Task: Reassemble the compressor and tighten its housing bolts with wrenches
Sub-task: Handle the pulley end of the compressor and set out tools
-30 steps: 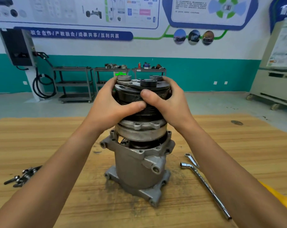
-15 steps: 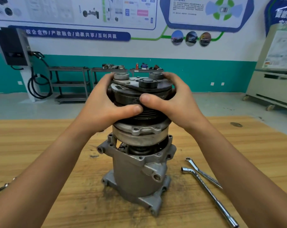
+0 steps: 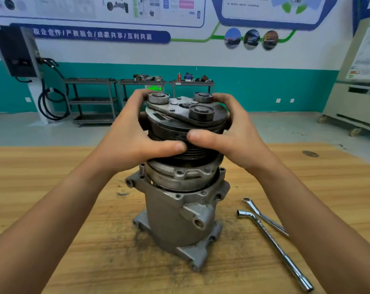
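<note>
Both hands (image 3: 131, 139) on pulley (image 3: 180, 126) (slightly turned)

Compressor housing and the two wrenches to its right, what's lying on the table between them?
Nothing: in the head view, only bare, grime-smudged table shows between the compressor housing and the wrenches.

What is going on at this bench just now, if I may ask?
A person is reassembling a compressor on a wooden table. The left hand and right hand both grip the dark pulley end, holding it on top of the grey housing, which stands upright. A ring spanner and an L-shaped socket wrench lie untouched to the right, so no bolts are being tightened yet.
</note>
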`<state>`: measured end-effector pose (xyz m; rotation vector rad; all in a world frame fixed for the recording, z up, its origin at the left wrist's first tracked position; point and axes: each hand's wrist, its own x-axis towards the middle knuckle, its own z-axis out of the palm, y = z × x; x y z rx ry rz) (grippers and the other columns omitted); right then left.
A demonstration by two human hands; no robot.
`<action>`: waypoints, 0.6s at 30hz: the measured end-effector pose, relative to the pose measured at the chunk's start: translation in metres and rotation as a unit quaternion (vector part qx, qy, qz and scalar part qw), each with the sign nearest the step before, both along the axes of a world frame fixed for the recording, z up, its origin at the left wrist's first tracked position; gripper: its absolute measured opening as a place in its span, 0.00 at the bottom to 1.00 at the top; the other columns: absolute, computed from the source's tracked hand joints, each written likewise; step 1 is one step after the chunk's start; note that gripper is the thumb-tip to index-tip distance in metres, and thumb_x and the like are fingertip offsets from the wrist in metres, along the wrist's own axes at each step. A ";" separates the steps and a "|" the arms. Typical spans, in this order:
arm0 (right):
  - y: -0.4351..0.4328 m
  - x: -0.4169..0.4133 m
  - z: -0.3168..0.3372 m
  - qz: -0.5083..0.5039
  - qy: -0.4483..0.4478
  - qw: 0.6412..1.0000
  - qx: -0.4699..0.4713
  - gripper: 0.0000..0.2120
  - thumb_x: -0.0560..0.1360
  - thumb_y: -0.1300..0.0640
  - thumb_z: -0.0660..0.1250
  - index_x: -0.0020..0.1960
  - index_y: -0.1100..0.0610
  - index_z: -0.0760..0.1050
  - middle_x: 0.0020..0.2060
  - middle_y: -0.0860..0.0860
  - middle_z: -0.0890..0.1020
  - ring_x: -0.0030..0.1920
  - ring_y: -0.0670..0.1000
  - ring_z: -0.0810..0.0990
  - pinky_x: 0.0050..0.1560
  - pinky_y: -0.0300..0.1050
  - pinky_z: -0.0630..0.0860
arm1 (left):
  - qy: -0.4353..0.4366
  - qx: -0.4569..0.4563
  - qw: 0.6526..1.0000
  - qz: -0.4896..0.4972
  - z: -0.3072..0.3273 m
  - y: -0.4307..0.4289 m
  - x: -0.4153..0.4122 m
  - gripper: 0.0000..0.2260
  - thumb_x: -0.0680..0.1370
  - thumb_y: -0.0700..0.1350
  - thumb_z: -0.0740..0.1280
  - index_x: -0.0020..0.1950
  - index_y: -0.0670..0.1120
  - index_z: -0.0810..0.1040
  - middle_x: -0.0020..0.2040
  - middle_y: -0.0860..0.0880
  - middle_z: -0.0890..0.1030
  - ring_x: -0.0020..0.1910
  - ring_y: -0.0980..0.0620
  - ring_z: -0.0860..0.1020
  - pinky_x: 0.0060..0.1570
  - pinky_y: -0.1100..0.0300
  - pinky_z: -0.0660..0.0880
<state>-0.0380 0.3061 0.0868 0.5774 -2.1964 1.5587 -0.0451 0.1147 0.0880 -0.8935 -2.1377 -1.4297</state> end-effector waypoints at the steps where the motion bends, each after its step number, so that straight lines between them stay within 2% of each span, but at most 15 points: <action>1: 0.002 0.001 -0.003 -0.001 -0.001 1.000 0.010 0.49 0.46 0.36 0.74 0.64 0.50 0.66 0.60 0.51 0.77 0.61 0.48 0.76 0.62 0.49 0.74 | -0.002 -0.011 1.000 -0.003 -0.001 0.000 0.001 0.34 0.54 0.57 0.76 0.56 0.58 0.66 0.48 0.71 0.78 0.51 0.67 0.78 0.46 0.73 0.73; 5: 0.004 0.006 -0.014 0.017 -0.021 1.000 0.005 0.44 0.47 0.37 0.73 0.60 0.47 0.65 0.53 0.41 0.78 0.52 0.35 0.78 0.49 0.30 0.74 | -0.041 -0.008 0.999 -0.015 -0.011 0.001 0.006 0.33 0.54 0.57 0.76 0.55 0.59 0.66 0.47 0.71 0.77 0.51 0.67 0.78 0.45 0.74 0.72; 9: 0.003 0.003 -0.012 0.029 -0.025 0.999 0.020 0.45 0.49 0.37 0.73 0.62 0.47 0.64 0.53 0.38 0.77 0.51 0.33 0.77 0.48 0.28 0.73 | -0.057 0.017 0.998 0.011 -0.015 0.004 0.011 0.35 0.56 0.58 0.80 0.56 0.59 0.65 0.49 0.65 0.77 0.50 0.69 0.77 0.45 0.74 0.72; 12: 0.006 0.000 -0.008 0.075 -0.068 0.995 0.021 0.42 0.52 0.41 0.73 0.64 0.50 0.65 0.54 0.41 0.78 0.52 0.36 0.78 0.49 0.31 0.74 | -0.075 0.037 0.993 0.086 -0.020 0.015 0.019 0.41 0.53 0.60 0.79 0.58 0.55 0.62 0.52 0.61 0.76 0.52 0.63 0.78 0.50 0.64 0.74; 15: 0.014 0.006 -0.006 0.062 -0.090 0.993 0.055 0.36 0.61 0.41 0.77 0.65 0.50 0.69 0.59 0.46 0.78 0.61 0.45 0.75 0.58 0.39 0.74 | -0.055 -0.006 0.983 0.175 -0.021 0.020 0.030 0.43 0.50 0.72 0.72 0.58 0.57 0.59 0.50 0.62 0.74 0.50 0.62 0.75 0.45 0.67 0.70; 17: 0.018 0.017 -0.009 0.021 -0.103 0.994 0.040 0.46 0.58 0.36 0.73 0.71 0.51 0.64 0.65 0.49 0.74 0.66 0.48 0.71 0.66 0.49 0.70 | -0.095 0.002 0.982 0.162 -0.017 0.011 0.031 0.38 0.56 0.76 0.66 0.59 0.59 0.61 0.51 0.61 0.74 0.51 0.62 0.75 0.45 0.65 0.69; 18: 0.018 0.025 -0.012 -0.009 -0.105 0.994 0.024 0.51 0.55 0.33 0.71 0.73 0.49 0.61 0.67 0.49 0.72 0.68 0.48 0.70 0.67 0.50 0.68 | -0.122 0.034 0.981 0.146 -0.016 0.003 0.027 0.34 0.61 0.76 0.63 0.60 0.59 0.63 0.53 0.59 0.75 0.52 0.61 0.75 0.46 0.63 0.69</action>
